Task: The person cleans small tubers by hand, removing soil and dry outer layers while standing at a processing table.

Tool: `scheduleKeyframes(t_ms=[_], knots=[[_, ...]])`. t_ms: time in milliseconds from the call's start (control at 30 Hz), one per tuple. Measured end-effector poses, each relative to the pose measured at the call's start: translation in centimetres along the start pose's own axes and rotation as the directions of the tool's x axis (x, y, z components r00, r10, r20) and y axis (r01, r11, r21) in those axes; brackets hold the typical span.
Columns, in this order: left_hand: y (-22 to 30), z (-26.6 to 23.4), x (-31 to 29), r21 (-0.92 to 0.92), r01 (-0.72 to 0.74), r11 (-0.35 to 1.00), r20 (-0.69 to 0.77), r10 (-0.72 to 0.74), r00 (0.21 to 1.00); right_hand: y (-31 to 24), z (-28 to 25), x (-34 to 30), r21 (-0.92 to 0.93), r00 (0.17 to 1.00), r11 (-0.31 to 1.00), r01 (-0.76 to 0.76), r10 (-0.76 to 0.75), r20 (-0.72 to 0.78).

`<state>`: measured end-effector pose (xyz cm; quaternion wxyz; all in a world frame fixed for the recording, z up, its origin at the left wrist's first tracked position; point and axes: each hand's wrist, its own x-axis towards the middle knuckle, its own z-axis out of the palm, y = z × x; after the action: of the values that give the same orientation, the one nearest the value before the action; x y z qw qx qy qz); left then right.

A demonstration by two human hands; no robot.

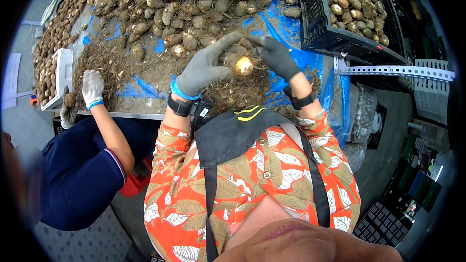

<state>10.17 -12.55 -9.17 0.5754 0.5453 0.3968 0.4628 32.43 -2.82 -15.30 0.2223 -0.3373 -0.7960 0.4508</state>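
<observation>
A taro corm point(244, 65) with a pale cut end facing me lies between my hands on a litter of dry roots. My left hand point(206, 68), in a grey glove, is open at its left, with thumb and forefinger spread apart. My right hand point(279, 57), in a darker glove, is at its upper right, fingers stretched toward the corm's top. Neither hand is seen to grip it. Farther back, a large heap of rooty, brown taro corms point(199, 0) covers the table.
A black crate point(318, 39) full of corms stands at the right, near a perforated metal bar point(388, 71). Torn blue plastic sheeting point(286, 24) lies on the table. At left, a co-worker's gloved hand point(93, 87) rests near a white tray point(62, 75); the other holds a corm.
</observation>
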Motion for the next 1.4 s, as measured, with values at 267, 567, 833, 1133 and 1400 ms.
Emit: scheduleKeyframes(t_ms=[267,567,833,1133,1400], knots=[[-1.4,0.5,0.7,0.077,-0.051,0.996,-0.09,0.058,0.994,-5.6,-0.6,-1.7,0.289,0.988,0.957,-0.008,0.053,-0.148],[-2.1,2.1,-0.7,-0.376,0.017,0.926,-0.059,-0.043,0.997,-0.7,0.6,-1.0,-0.264,0.973,0.944,-0.196,0.155,-0.169],[-1.9,1.6,0.7,-0.18,0.087,0.98,-0.146,-0.114,0.983,-8.1,-3.1,-1.7,0.304,0.995,0.952,0.029,-0.056,0.078],[-1.9,2.6,1.4,-0.315,0.152,0.937,-0.047,-0.175,0.983,-1.4,-2.6,0.8,-0.115,0.984,0.99,-0.086,0.066,-0.168],[-2.5,2.7,2.1,-0.426,0.125,0.896,-0.093,-0.181,0.979,-6.4,-3.1,-1.3,0.108,0.996,0.992,0.061,-0.068,0.064]])
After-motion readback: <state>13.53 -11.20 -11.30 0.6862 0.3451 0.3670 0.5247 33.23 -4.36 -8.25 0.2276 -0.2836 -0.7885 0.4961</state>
